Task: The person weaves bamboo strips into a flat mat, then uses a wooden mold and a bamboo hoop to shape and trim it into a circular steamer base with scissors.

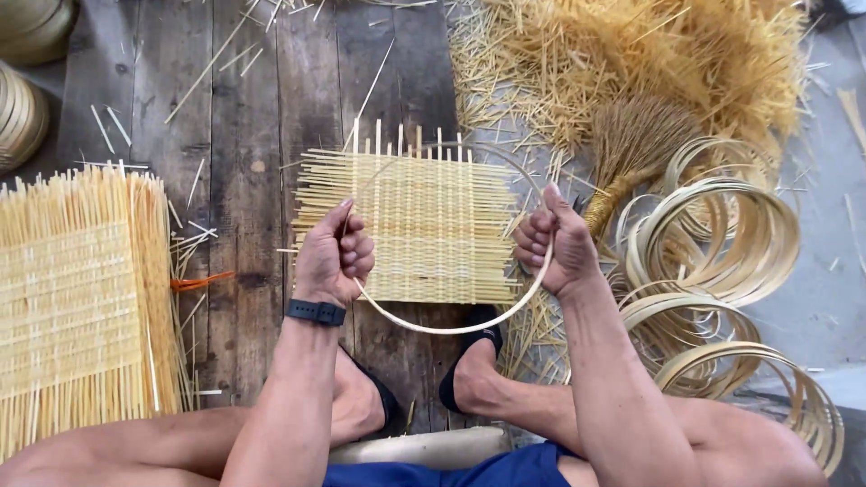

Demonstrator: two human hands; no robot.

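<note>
My left hand [334, 254] and my right hand [552, 242] both grip a thin round bamboo hoop [451, 328], one on each side of it. The hoop hangs just above a square woven bamboo mat [433, 225] that lies on the dark wooden floor [244, 144]. Loose strip ends stick out around the mat's edges. My left wrist carries a black band. My feet in dark sandals rest just below the mat's near edge.
A stack of woven mats [77, 298] lies at the left. Several coiled bamboo hoops [731, 271] pile up at the right, beside a small straw brush [631, 153]. A heap of bamboo shavings [649, 54] fills the top right. Round baskets sit at the top left corner.
</note>
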